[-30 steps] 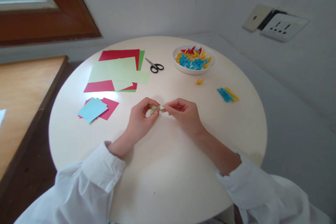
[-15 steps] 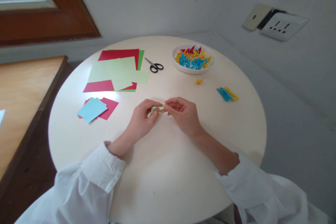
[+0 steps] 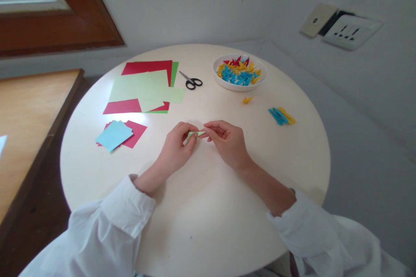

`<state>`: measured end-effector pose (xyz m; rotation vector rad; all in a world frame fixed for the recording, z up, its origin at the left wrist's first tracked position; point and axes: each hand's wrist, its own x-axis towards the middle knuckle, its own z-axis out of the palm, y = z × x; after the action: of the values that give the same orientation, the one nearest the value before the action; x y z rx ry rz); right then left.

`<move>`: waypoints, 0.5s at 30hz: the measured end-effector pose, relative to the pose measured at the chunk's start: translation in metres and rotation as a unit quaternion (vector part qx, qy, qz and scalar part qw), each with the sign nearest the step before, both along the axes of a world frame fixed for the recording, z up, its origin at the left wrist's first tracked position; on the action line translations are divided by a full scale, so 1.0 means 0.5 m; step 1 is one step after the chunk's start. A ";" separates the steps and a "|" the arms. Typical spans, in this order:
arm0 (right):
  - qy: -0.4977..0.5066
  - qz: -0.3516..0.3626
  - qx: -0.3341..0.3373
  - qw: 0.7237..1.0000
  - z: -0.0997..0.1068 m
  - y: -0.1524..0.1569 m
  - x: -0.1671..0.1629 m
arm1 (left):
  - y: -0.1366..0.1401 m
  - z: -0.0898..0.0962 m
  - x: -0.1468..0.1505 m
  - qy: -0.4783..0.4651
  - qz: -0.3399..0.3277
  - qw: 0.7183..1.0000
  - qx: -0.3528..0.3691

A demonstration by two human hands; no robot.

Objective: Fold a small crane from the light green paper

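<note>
Between my fingers, above the middle of the round white table [image 3: 201, 207], is a small folded piece of light green paper [image 3: 196, 133]. My left hand [image 3: 178, 145] pinches its left part between thumb and fingers, which hide some of it. At its right end, the thumb and forefinger of my right hand [image 3: 229, 143] are closed on the narrow tip. Beyond my right hand lies a small yellow folded paper crane [image 3: 247, 100]. Left of my left hand are light blue paper squares [image 3: 115, 135] on top of pink-red squares [image 3: 137, 133].
Light green sheets [image 3: 139, 86] overlap red sheets [image 3: 143, 67] at the back left. Black-handled scissors [image 3: 191, 82] lie beside them. A white dish [image 3: 240, 88] holds many folded cranes. Blue and yellow folded strips [image 3: 282, 116] lie at the right. A wall socket [image 3: 349, 32] is above right.
The right thumb has shifted slightly on the tip of the green paper, and more of that pointed end shows. Both hands stay in nearly the same place.
</note>
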<state>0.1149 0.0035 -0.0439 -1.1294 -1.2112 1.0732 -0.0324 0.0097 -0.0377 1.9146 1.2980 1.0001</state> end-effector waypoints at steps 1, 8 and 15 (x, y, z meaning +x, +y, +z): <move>-0.002 -0.003 0.005 1.000 0.000 0.000 0.001 | 0.000 0.000 0.000 -0.003 0.001 1.000 -0.001; -0.061 -0.041 0.048 0.996 0.006 0.003 0.006 | 0.002 -0.001 -0.002 -0.005 0.015 1.000 -0.003; -0.162 -0.030 0.073 0.984 0.006 0.003 0.007 | 0.001 0.001 0.000 0.000 0.011 1.000 -0.006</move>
<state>0.1183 0.0050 -0.0409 -1.2497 -1.4751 0.7598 -0.0321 0.0101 -0.0370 1.8946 1.3246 1.0024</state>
